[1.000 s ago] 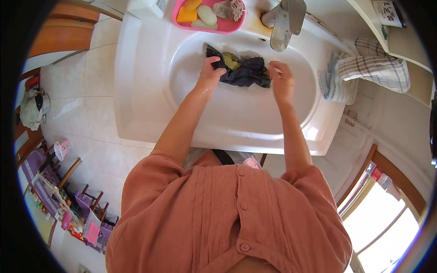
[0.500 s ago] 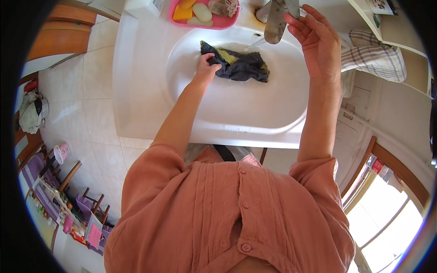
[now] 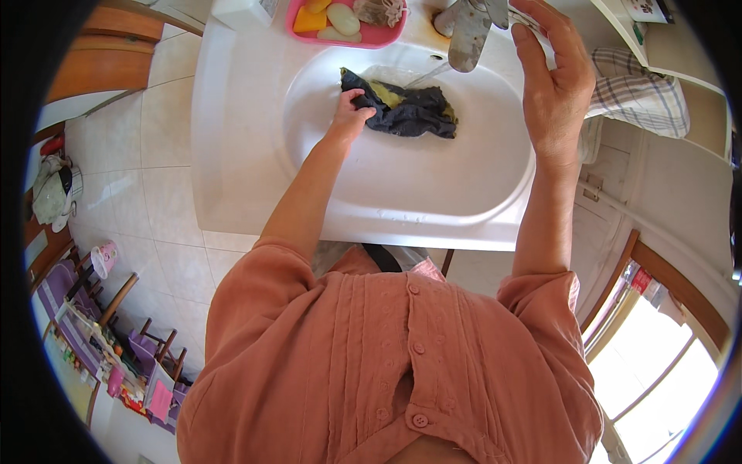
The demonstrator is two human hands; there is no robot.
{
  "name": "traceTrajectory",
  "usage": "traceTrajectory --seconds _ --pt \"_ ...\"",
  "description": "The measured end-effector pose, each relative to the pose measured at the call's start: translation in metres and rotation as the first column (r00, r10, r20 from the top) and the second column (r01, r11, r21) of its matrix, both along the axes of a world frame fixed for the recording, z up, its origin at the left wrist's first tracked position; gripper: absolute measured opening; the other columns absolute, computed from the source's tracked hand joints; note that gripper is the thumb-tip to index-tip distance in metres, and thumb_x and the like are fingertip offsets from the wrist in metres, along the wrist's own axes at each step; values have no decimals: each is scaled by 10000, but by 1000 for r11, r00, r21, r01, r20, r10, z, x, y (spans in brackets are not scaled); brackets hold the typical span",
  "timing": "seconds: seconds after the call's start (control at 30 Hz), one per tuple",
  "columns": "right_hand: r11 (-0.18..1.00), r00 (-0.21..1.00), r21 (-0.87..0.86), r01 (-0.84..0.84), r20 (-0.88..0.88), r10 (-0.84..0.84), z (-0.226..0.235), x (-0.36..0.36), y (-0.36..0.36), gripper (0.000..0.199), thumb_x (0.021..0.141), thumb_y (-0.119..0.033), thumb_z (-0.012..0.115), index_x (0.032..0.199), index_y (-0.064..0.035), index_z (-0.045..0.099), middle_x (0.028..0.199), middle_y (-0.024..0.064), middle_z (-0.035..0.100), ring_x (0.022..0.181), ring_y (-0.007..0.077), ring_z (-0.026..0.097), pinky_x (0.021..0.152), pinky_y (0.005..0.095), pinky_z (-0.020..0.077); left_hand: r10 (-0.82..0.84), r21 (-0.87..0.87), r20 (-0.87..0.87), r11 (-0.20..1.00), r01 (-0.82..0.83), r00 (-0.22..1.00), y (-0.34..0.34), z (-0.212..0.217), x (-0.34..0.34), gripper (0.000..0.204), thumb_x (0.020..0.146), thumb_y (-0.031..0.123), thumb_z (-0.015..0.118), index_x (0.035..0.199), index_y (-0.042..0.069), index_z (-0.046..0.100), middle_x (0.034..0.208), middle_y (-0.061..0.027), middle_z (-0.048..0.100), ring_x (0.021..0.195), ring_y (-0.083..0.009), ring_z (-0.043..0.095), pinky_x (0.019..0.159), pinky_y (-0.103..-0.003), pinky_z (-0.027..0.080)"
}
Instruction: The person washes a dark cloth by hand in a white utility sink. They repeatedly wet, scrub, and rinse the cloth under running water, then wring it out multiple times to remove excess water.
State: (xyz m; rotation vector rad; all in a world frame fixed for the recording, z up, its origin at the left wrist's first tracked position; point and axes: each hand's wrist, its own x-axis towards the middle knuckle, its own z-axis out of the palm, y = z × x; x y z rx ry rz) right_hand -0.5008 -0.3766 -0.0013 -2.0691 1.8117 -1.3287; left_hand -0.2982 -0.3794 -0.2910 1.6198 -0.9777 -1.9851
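Note:
A wet dark cloth [image 3: 421, 112] with yellow-green patches lies bunched on the far side of the white sink basin [image 3: 433, 189]. My left hand [image 3: 352, 116] is closed on its left end, with the thumb on top. A thin stream of water [image 3: 429, 75] runs from the metal faucet [image 3: 469, 42] down behind the cloth. Just right of the faucet's lever [image 3: 497, 11] is my right hand [image 3: 558, 89], raised, its thumb and fingers apart. Its fingertips are close to the picture's upper edge, and I see nothing held in them.
A pink basin [image 3: 348, 37] with soap bars and a mesh bundle stands behind the sink on the left. A white container [image 3: 236, 11] is beside it. Plaid cloth [image 3: 638, 97] hangs at the right, below white shelves [image 3: 696, 62].
My right hand has moved right, away from the faucet lever, and its fingers have spread. The water stream reaches farther left. My left hand stays on the cloth.

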Motion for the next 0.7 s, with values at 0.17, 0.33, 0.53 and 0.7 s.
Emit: traceTrajectory --seconds 0.17,0.33,0.53,0.7 --pt "998 988 -42 -41 -148 34 -13 -10 -2 305 898 10 588 1201 34 620 1143 202 675 1085 305 654 942 371 499 -3 -12 -11 1000 3 1000 0 -2 0 588 840 211 721 1366 240 460 1121 16 512 1036 -132 500 858 -341 426" --pt "996 896 -31 -79 -440 57 -52 -25 12 200 924 18 598 1088 -9 710 1158 106 714 1045 205 680 884 321 530 -11 3 13 1000 11 1000 2 -1 1 579 838 209 721 1358 232 466 1117 14 512 1033 -137 499 861 -353 423" --pt "927 661 321 195 655 -366 -152 -46 63 236 944 -34 617 1167 -11 691 1116 85 702 1015 153 628 937 274 473 85 -203 199 978 -44 976 -3 5 3 570 833 135 717 1351 110 480 1091 -66 553 930 -139 526 855 -316 467" --pt "614 755 709 345 179 -631 -321 -60 68 428 868 -248 734 1243 -59 652 1137 148 662 1055 276 626 958 388 488 193 -357 210 928 -109 958 1 -14 -18 621 873 289 728 1405 117 457 1263 -125 514 1012 -195 550 890 -330 475"
